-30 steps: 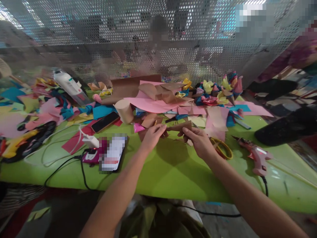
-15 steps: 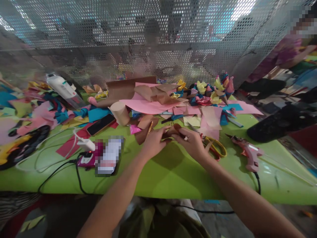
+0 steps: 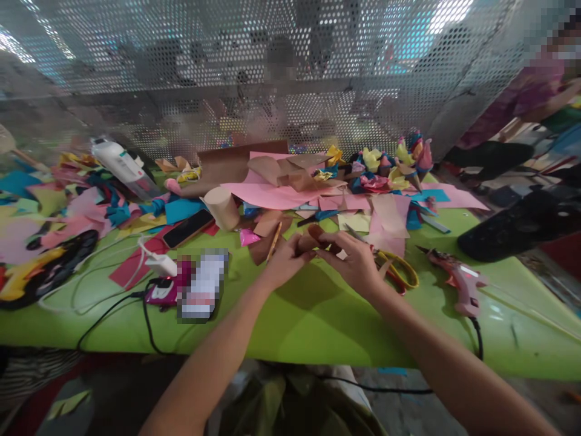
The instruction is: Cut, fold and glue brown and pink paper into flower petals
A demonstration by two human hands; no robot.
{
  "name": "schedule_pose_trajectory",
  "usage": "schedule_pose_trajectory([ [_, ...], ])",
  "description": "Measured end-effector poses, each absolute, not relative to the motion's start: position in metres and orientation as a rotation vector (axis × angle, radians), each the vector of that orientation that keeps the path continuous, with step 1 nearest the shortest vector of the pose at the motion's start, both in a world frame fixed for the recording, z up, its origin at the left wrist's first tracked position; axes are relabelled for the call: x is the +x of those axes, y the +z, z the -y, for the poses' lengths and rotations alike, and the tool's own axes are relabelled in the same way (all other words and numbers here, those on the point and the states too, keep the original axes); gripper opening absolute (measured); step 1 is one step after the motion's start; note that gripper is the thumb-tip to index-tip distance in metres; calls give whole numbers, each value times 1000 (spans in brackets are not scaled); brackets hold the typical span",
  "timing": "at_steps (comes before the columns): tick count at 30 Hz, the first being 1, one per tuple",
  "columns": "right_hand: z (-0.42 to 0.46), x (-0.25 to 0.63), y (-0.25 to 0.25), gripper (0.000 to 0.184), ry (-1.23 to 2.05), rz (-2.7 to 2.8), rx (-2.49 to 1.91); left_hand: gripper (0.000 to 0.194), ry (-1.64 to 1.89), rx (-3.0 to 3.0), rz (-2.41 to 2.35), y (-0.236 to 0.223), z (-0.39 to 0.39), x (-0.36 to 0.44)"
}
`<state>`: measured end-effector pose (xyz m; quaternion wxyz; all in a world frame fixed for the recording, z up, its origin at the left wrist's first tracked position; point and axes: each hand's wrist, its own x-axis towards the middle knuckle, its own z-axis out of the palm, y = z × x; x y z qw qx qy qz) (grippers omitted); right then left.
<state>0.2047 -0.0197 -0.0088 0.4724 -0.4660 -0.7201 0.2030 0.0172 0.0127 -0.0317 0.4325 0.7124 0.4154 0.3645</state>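
Between my two hands is a small piece of brown paper (image 3: 309, 241), curled into a roll. My left hand (image 3: 287, 260) pinches its left side, and my right hand (image 3: 351, 257) grips its right side with fingers bent. Part of the paper is hidden behind my fingers. A pencil (image 3: 274, 241) lies just beyond my left hand, over brown paper scraps (image 3: 262, 248). Close to my right hand lie scissors (image 3: 402, 270) with yellow and red handles. Farther right, a pink glue gun (image 3: 458, 278) rests on the green table (image 3: 299, 333).
Coloured paper (image 3: 281, 195) and paper flowers (image 3: 381, 166) crowd the back, before a perforated metal screen (image 3: 254, 109). A cardboard tube (image 3: 221, 208), a phone (image 3: 203, 284), a purple power strip (image 3: 166, 290) and cables lie left. A black bottle (image 3: 508, 227) lies right; a person stands beyond.
The brown paper has turned and looks more tightly curled, its rolled end now nearer my left fingers. My hands have stayed in almost the same place; the view has shifted slightly.
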Motion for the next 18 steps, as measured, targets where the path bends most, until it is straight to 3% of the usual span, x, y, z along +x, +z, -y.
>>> schedule_pose_trajectory([
  [12,22,203,-5,10,507,1744,-1100,24,793,2157,-1270,-25,-8,18],
  [16,27,209,-2,33,506,1639,-1058,16,877,2195,-1203,-17,-4,15],
  [18,25,213,-5,37,488,1552,-1034,16,950,2220,-1183,-12,0,13],
])
